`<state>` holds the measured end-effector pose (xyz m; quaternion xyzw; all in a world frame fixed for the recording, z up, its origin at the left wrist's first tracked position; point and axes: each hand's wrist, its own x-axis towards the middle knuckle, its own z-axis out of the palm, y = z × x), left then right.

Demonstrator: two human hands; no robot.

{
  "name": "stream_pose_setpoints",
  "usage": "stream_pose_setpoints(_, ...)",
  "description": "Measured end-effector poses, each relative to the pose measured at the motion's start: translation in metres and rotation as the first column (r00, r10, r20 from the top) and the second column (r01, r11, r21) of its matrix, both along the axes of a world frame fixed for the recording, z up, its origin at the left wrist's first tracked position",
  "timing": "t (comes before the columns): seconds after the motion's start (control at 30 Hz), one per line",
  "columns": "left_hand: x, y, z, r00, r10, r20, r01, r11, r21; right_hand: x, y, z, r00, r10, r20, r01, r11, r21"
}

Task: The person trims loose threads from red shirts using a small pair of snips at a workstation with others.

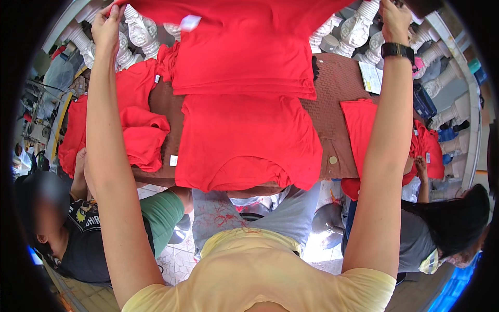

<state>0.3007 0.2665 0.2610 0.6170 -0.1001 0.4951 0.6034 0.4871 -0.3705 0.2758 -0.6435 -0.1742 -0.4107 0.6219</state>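
A red T-shirt [249,36] is spread wide between my raised hands at the far side of the table. My left hand [106,28] pinches its far left corner. My right hand [396,23], below a dark wristwatch [398,50], is closed at the opposite side; the cloth at its fingertips runs out of the picture. The shirt's lower part hangs or lies over the table's middle. Closer to me, another red T-shirt [249,143] lies flat, its neckline toward my lap. A small white tag [190,22] shows on the upper red cloth.
Brown cloth [338,83] covers the table. More red garments [138,130] lie at left and a red piece [358,122] at right. A person [57,223] sits on my left, another [442,229] on my right. White balusters [143,34] stand behind the table.
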Motion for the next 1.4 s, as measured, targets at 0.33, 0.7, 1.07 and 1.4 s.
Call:
stream_pose_setpoints(0.33,-0.024,-0.111,-0.179,0.836,0.394,-0.383,-0.020,0.718,0.696,-0.046,0.033,-0.199,0.921,-0.142,-0.362,-0.086,0.834,-0.545)
stream_pose_setpoints(0.7,-0.173,-0.266,-0.273,0.799,0.197,-0.569,0.284,0.711,0.644,-0.351,0.102,-0.283,0.800,-0.164,-0.578,-0.382,0.603,-0.700)
stream_pose_setpoints(1.07,-0.186,-0.257,-0.267,0.777,0.174,-0.605,0.416,0.579,0.701,-0.332,0.073,-0.277,0.758,-0.175,-0.628,-0.409,0.622,-0.667)
stream_pose_setpoints(1.4,-0.202,-0.313,-0.298,0.717,-0.200,-0.668,0.273,0.962,0.005,-0.341,0.068,-0.283,0.764,-0.208,-0.611,-0.346,0.667,-0.660)
